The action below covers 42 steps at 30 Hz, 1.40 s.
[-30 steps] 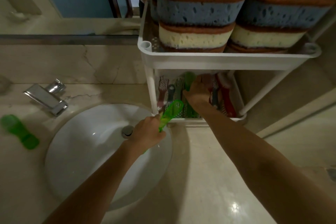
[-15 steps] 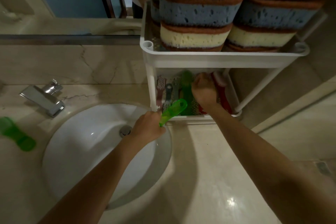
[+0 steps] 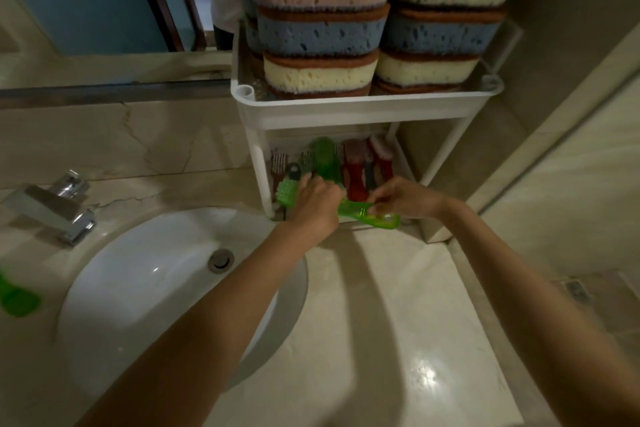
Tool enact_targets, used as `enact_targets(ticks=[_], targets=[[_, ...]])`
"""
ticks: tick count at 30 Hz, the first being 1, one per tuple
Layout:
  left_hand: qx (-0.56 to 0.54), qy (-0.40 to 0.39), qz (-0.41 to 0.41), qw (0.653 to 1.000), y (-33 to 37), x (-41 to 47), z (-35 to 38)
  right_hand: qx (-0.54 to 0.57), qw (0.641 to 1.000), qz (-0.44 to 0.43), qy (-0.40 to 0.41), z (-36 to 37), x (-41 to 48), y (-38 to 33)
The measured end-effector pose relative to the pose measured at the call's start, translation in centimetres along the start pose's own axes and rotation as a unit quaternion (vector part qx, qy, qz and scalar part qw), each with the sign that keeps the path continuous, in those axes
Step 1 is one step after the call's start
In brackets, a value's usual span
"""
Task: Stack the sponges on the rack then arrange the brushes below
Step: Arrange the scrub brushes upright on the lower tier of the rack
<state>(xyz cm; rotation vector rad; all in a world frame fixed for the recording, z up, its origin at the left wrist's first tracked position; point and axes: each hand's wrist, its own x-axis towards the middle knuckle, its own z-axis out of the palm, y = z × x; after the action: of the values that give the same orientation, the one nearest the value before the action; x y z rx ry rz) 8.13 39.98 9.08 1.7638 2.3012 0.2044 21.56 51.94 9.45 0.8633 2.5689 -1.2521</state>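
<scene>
We hold a green brush (image 3: pixel 369 215) crosswise at 12 o'clock: left hand (image 3: pixel 317 203) curled around one end, right hand (image 3: pixel 405 199) pinching its middle. It hovers before the rack (image 3: pixel 346 113), below the stacked sponges (image 3: pixel 318 31). Best to turn it lengthwise, parallel to the shelved brushes (image 3: pixel 353 173), then slide it in.

Bare left hand (image 3: pixel 317 204), bare right hand (image 3: pixel 403 199) — slim wrists; long forearms, bare all the way up
</scene>
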Motion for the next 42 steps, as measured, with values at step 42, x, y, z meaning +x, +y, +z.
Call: enact_targets(ticks=[42], targets=[[-0.253, 0.111, -0.235, 0.932, -6.9, -3.4, 2.6, -0.060, 0.965, 0.177, 0.182, 9.5, 11.4, -6.4]])
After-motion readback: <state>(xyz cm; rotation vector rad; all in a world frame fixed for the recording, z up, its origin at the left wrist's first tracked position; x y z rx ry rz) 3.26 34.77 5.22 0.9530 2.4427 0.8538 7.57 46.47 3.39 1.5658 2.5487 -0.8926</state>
